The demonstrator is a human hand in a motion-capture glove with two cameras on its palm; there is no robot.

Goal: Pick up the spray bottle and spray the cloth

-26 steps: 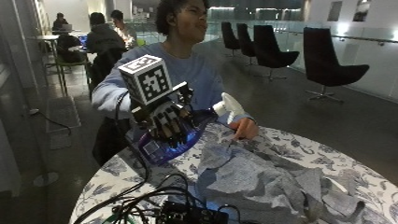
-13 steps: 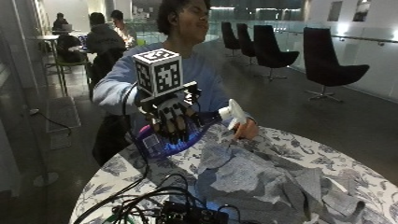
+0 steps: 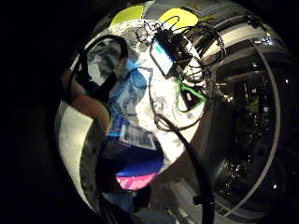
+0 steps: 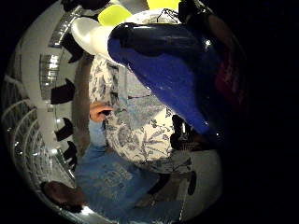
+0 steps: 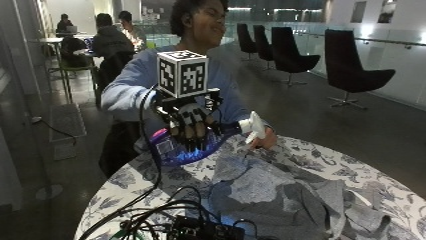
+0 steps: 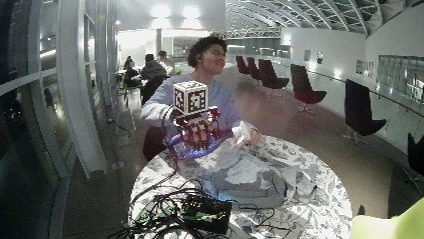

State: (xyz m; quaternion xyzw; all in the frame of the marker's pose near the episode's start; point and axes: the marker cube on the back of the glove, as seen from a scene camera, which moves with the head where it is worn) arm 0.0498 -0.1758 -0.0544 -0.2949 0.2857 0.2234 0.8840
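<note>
Outside view: the gloved right hand (image 5: 188,126) holds the spray bottle (image 5: 200,142) lifted off the counter (image 5: 130,187), fingers (image 5: 192,135) curled round its blue body. The bottle's long axis lies near level, running from the hand toward the person's bare hand side; the white nozzle (image 5: 254,127) ends just beside the bare hand (image 5: 264,142), which rests on the counter's far edge. The grey cloth (image 5: 279,192) lies crumpled on the counter, below and in front of the nozzle. The nozzle looks aimed sideways rather than down, so the next move likely calls for tipping it toward the cloth.

Wide outside view: same layout. Bottle (image 6: 199,142) above the near edge of the cloth (image 6: 255,174), which spreads away from the hand (image 6: 197,130) across the counter (image 6: 311,219).

Thumb side palm view: blue bottle body (image 4: 182,70) fills the frame close to the palm, its white neck (image 4: 88,30) pointing away. Cloth (image 4: 140,105) on the counter beneath.

Little finger side palm view: bottle label (image 3: 135,137) and blue body close to the palm; counter edge below.
</note>
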